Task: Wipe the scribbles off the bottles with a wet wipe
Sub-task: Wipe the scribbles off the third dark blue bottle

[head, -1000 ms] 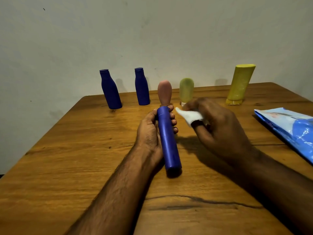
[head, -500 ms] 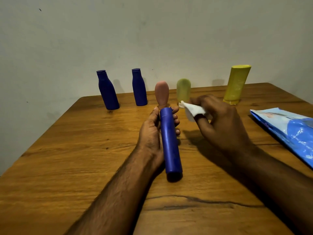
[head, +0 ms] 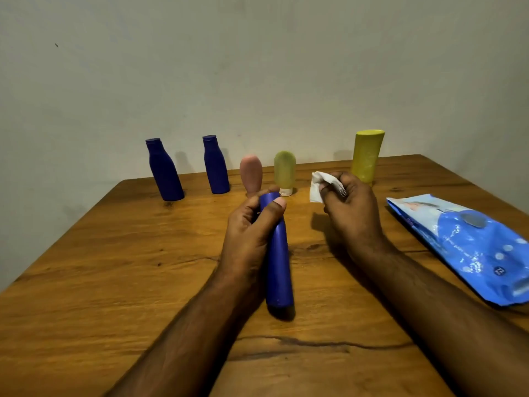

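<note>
My left hand (head: 252,230) grips a long blue bottle (head: 278,270) near its far end, thumb across the top, with the bottle's near end low over the table. To its right, my right hand (head: 350,209) holds a crumpled white wet wipe (head: 319,186), which is a clear gap away from the bottle. No scribble shows on the bottle's visible side. Along the back stand two dark blue bottles (head: 164,170) (head: 215,165), a pink bottle (head: 251,174), a small green bottle (head: 284,173) and a tall yellow bottle (head: 367,156).
A blue wet-wipe pack (head: 469,247) lies flat at the right side of the wooden table (head: 114,267). A plain wall rises behind the table's far edge. A dark crack runs across the wood near me.
My right hand with the wipe has drawn away to the right of the blue bottle. My left hand has turned, bringing its thumb over the bottle's top.
</note>
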